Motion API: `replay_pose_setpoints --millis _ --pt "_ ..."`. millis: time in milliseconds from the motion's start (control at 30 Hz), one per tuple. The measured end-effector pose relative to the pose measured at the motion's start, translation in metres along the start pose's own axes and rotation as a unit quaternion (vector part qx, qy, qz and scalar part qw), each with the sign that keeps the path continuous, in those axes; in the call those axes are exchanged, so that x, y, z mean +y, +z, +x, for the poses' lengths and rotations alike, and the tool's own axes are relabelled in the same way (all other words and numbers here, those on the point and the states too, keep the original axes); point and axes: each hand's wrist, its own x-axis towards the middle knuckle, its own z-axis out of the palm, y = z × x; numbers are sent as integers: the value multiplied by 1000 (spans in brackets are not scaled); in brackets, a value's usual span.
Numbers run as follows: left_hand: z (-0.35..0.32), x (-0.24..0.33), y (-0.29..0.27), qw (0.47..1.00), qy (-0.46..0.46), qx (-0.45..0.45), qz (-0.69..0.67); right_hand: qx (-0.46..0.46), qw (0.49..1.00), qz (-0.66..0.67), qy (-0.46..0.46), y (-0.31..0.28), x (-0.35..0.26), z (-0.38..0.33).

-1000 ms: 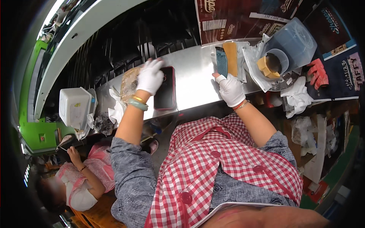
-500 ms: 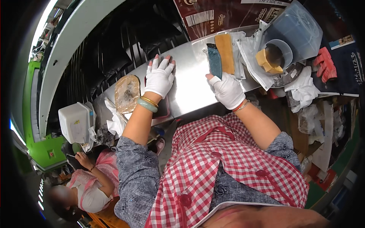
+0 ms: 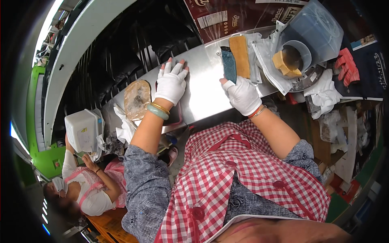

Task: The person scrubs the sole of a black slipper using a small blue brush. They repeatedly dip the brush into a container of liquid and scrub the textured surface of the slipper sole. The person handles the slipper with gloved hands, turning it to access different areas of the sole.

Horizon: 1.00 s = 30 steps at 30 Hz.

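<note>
My left hand (image 3: 171, 85), in a white glove with bare fingertips, lies flat on the shiny metal table (image 3: 202, 95), fingers spread. Beside it on the left is a tan, plastic-wrapped pad (image 3: 137, 100) with a dark smudged middle. A flat dark item with a pinkish edge lies partly hidden under the left wrist. My right hand (image 3: 245, 97), gloved the same way, is closed round the near end of a flat teal textured strip (image 3: 229, 65). What the strip is made of I cannot tell. Right of it lies a mustard-coloured flat block (image 3: 240, 56).
At the right stand a small tub (image 3: 302, 52) with a yellow sponge (image 3: 285, 64) and a large translucent blue container (image 3: 314, 30). A red glove (image 3: 347, 69) and white cloth (image 3: 324, 91) lie farther right. Black slatted machinery borders the far side. A co-worker (image 3: 97, 182) sits at lower left.
My hands stay almost in place, with the teal strip still held. At lower left the co-worker has shifted, one arm now raised behind the white box.
</note>
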Motion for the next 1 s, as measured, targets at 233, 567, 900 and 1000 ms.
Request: replay_pose_setpoints --millis 233,567,900,1000 --pt "-4 9 -5 998 -42 12 -40 -2 1000 -3 -3 -1 1 1" --pt "3 6 -5 997 -34 71 -28 13 1000 7 -2 -1 0 0" --pt "7 10 -11 998 -37 41 -26 12 1000 -8 -17 -1 1 1" --pt "5 10 -14 999 -31 17 -22 15 1000 -15 -13 -1 1 1"
